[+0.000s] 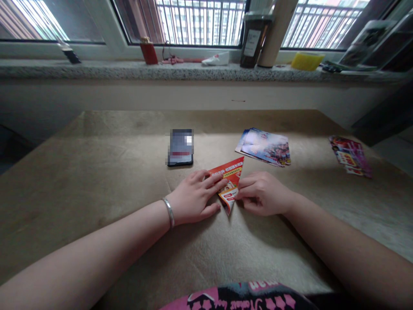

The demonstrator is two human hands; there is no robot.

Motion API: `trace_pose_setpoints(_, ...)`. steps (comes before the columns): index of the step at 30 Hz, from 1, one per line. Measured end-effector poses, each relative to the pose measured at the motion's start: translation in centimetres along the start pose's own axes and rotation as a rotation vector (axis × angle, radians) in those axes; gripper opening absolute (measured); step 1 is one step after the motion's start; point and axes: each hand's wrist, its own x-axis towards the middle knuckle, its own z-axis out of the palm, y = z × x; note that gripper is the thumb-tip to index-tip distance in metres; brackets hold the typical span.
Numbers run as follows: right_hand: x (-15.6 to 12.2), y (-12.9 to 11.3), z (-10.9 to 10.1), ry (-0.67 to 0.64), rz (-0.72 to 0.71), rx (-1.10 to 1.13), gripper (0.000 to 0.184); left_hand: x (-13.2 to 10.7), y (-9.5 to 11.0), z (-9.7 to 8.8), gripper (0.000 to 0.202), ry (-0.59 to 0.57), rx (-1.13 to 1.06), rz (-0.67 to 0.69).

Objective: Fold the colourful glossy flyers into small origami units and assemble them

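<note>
The left hand (196, 194) lies open, fingers flat over the left part of the folded red paper (232, 168). Triangular, it sits between both hands, one tip toward the person; the curled right hand (265, 193) touches its right edge, whether pinching or pressing I cannot tell.

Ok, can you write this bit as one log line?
left hand: on folded paper; right hand: at its right edge; phone: on table

Occlusions, crops, blur
Left hand (195, 196) covers the red paper's (229, 172) left part; right hand (264, 193) hides some right edge. Phone (180, 147) screen is pixelated. Print on leaflets (351, 156) at right is too blurred to read. Near edge crops the clothing (240, 297).
</note>
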Motion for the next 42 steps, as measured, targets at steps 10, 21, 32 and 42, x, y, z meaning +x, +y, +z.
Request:
trace_pose_setpoints(10,0.4,0.8,0.5,0.127,0.009,0.252,0.020,-0.1,-0.1,0.3,0.060,0.001,-0.017,-0.012)
trace_pose_setpoints(21,0.2,2.4,1.1,0.125,0.062,0.292,0.024,-0.1,-1.0,0.5,0.064,0.055,-0.089,-0.029)
trace_pose_setpoints(32,0.3,1.9,0.9,0.159,0.250,-0.080,0.017,0.2,-0.3,-0.4,0.033,0.159,-0.090,0.227)
trace_pose_setpoints(42,0.6,1.4,1.5,0.173,0.202,0.069,0.016,1.0,-1.1,-0.1,0.024,0.224,-0.018,0.028)
